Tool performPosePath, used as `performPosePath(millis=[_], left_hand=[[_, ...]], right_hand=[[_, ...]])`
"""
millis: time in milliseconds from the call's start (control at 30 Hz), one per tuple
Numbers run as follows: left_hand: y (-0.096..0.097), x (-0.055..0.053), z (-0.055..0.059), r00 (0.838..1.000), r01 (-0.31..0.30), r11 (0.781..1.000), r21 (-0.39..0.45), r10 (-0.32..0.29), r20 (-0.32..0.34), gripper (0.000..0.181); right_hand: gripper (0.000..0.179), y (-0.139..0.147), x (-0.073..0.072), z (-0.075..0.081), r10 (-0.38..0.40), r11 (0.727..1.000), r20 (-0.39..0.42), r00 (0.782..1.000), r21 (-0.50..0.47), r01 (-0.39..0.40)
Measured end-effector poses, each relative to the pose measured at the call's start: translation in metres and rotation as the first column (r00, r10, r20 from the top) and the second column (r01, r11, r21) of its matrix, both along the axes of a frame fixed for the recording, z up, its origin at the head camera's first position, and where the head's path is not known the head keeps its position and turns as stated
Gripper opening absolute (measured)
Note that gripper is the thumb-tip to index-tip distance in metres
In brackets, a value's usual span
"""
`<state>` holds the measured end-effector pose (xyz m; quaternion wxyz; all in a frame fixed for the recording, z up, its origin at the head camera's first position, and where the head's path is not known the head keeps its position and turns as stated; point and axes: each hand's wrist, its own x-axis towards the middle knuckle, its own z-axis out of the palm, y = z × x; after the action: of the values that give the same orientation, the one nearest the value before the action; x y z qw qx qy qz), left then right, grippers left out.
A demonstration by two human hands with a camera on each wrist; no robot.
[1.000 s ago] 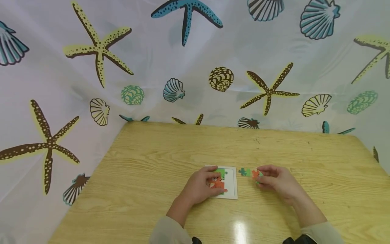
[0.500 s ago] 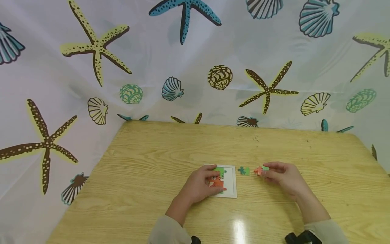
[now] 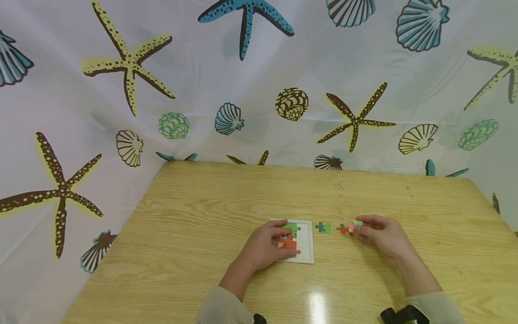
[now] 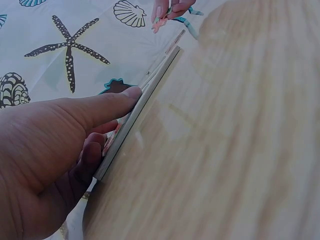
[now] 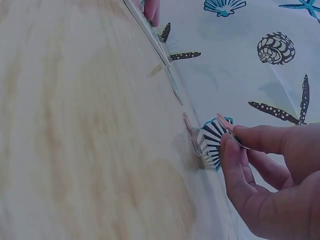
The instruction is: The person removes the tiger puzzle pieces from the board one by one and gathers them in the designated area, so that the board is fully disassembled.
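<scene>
In the head view my left hand (image 3: 265, 245) grips the left part of a white-framed puzzle board (image 3: 306, 258), thumb at the near side and fingers at the far side. Joined pieces with a green and orange picture (image 3: 288, 240) fill the board's left half, partly under the hand. My right hand (image 3: 384, 236) pinches a pink and green puzzle piece (image 3: 352, 225) between thumb and fingertips. The right wrist view shows this held piece (image 5: 224, 122) raised off the table. Just left of it lies an orange-red puzzle piece (image 3: 341, 229), partly overlapped in the head view.
A teal and green puzzle piece (image 3: 323, 227) lies right beside the board. All this stands on a wooden table (image 3: 226, 193). Behind and to the left hangs a white cloth (image 3: 259, 90) printed with starfish and shells.
My right hand has moved a little to the right and raised its puzzle piece, so the orange-red piece now shows on the table. The left hand and the board stay in place.
</scene>
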<state>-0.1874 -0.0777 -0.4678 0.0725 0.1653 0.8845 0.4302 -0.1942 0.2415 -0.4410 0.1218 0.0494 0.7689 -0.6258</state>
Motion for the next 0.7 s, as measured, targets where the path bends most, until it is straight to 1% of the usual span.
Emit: performPosePath(millis=[233, 400, 700], left_hand=[[0.0005, -0.0012, -0.0009, 1.000, 0.006, 1.000, 0.004, -0.006, 0.014, 0.059], [0.0003, 0.0000, -0.0020, 1.000, -0.004, 1.000, -0.004, 0.004, 0.005, 0.057], [-0.0001, -0.0003, -0.0007, 1.000, 0.001, 1.000, -0.008, -0.001, -0.009, 0.057]], right_hand=[[0.051, 0.0037, -0.0004, -0.0003, -0.020, 0.999, -0.015, 1.000, 0.026, 0.021], [0.051, 0.0060, -0.0013, -0.0016, -0.051, 0.999, -0.019, 0.998, 0.014, 0.052], [0.049, 0.0102, -0.0028, -0.0024, -0.094, 0.995, -0.027, 0.995, 0.038, 0.095]])
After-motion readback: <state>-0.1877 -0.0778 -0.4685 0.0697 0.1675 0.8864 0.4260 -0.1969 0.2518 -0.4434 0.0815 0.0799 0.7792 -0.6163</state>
